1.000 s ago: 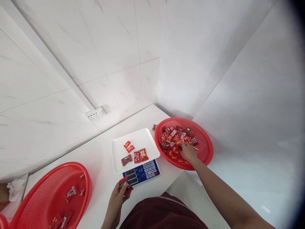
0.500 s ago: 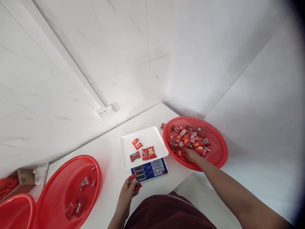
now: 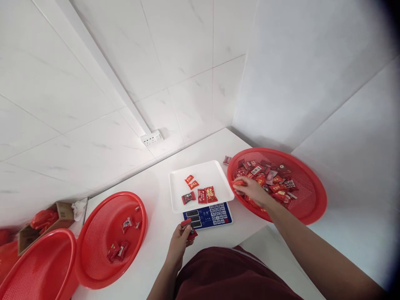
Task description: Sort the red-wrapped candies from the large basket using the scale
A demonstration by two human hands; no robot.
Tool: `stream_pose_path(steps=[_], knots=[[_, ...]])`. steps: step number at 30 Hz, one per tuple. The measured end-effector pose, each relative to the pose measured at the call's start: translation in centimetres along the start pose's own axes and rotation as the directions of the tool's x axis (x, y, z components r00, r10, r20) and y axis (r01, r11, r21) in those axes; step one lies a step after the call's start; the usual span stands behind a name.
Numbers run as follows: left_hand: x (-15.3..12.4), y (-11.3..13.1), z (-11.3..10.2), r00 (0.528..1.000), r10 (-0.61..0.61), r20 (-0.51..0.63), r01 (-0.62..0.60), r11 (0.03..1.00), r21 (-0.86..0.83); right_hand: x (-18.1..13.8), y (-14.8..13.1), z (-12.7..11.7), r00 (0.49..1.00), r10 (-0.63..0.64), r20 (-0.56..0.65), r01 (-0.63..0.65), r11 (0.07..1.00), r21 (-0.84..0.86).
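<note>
In my left hand (image 3: 181,241), thumb and fingers pinch red wrapped candies (image 3: 191,230) just in front of the scale's blue keypad (image 3: 208,216). My right hand (image 3: 250,189) is over the near-left rim of the right red basket (image 3: 312,187), closed on a small red wrapped candy (image 3: 239,182). Many mixed red candy packets (image 3: 276,179) lie in that basket, partly hidden by my hand and forearm. Several red packets (image 3: 208,194) rest on the scale's white tray (image 3: 178,185), between my hands.
One small packet (image 3: 227,160) lies on the white table (image 3: 159,208) beside the right basket. At left, a red basket (image 3: 93,233) contains a few packets. Another red basket (image 3: 40,262) and a cardboard box (image 3: 26,239) stand farther left. Walls border the table behind and right.
My right hand has risen from the candy pile toward the basket's left rim, now with a red candy in its fingers. My left hand keeps its hold. The whole view has shifted.
</note>
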State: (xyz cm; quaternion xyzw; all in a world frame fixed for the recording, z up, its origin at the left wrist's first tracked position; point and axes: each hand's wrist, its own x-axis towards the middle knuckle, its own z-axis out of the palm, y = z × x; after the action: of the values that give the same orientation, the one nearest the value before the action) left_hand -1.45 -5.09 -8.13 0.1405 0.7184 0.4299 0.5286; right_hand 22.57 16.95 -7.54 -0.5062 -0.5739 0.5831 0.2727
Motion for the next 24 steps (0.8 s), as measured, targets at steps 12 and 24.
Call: stream_pose_path(steps=[12, 24], knots=[[-0.2, 0.5, 0.2, 0.999, 0.019, -0.031, -0.019, 1.000, -0.013, 1.4, -1.3, 11.0, 0.944, -0.030, 0.328, 0.046, 0.998, -0.041], [0.6, 0.4, 0.6, 0.998, 0.001, -0.070, -0.003, 1.000, -0.031, 0.3, 1.3, -0.6, 0.985, 0.074, -0.153, -0.043, 0.980, 0.195]])
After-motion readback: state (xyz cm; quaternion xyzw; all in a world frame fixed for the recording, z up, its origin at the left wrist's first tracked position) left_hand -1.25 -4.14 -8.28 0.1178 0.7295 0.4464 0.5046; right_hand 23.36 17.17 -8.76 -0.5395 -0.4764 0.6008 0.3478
